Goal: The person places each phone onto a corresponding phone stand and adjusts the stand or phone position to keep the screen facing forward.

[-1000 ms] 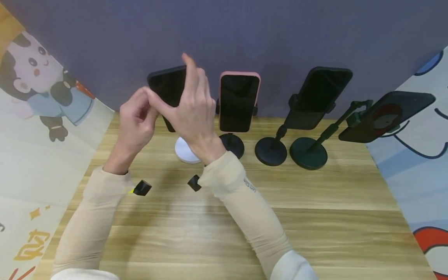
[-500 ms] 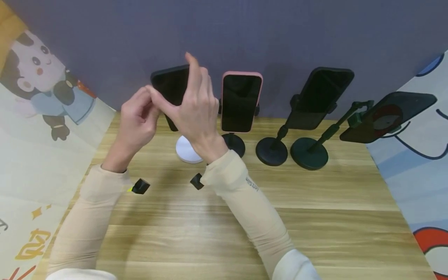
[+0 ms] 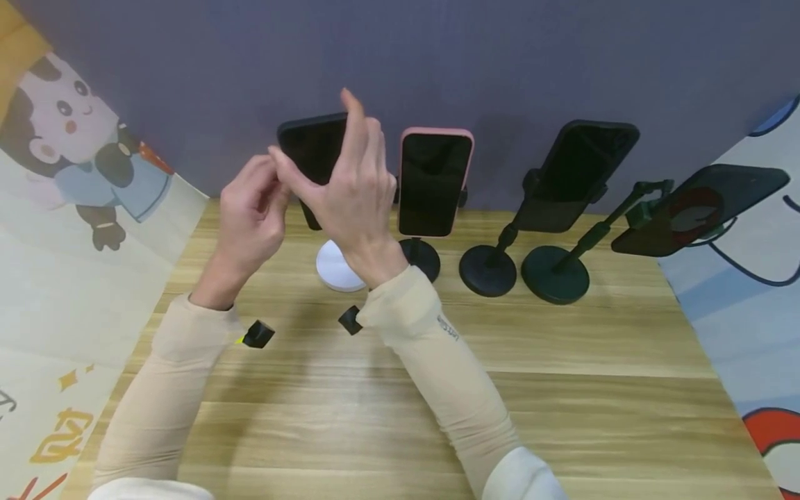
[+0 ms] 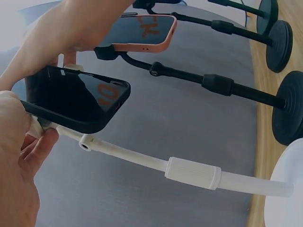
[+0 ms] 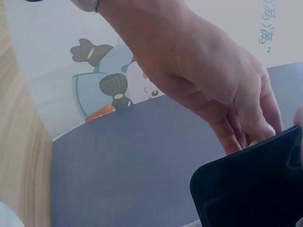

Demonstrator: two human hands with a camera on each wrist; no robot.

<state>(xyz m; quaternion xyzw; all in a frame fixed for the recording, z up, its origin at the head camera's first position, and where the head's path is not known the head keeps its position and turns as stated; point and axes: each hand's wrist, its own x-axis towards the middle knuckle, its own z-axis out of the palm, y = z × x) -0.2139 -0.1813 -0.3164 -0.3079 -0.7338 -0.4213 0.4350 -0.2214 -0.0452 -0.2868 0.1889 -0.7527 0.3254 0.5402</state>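
Note:
A dark phone [image 3: 312,147] in a black case sits tilted at the top of a white phone stand [image 4: 193,172], whose round white base [image 3: 337,269] rests on the table. My left hand [image 3: 253,215] is at the phone's left edge; its curled fingers pinch the stand's white clamp [image 4: 36,126]. From the other side my right hand [image 3: 359,198] grips the phone, thumb reaching across to the left edge and index finger pointing up. Its remaining fingers are partly hidden. Directly right of that hand, a pink-cased phone [image 3: 434,184] stands upright in a black stand [image 3: 423,262].
Further right, a black stand [image 3: 487,271] and a dark green stand [image 3: 555,274] each hold a tilted phone. A grey-blue panel [image 3: 487,62] rises behind the wooden table [image 3: 562,417]. Printed cartoon walls [image 3: 69,278] flank both sides. Small black blocks [image 3: 257,335] sit at both wrists.
Both hands and the dark phone have shifted slightly to the right, while the whole head view has also drifted a little. The hold on phone and clamp looks the same.

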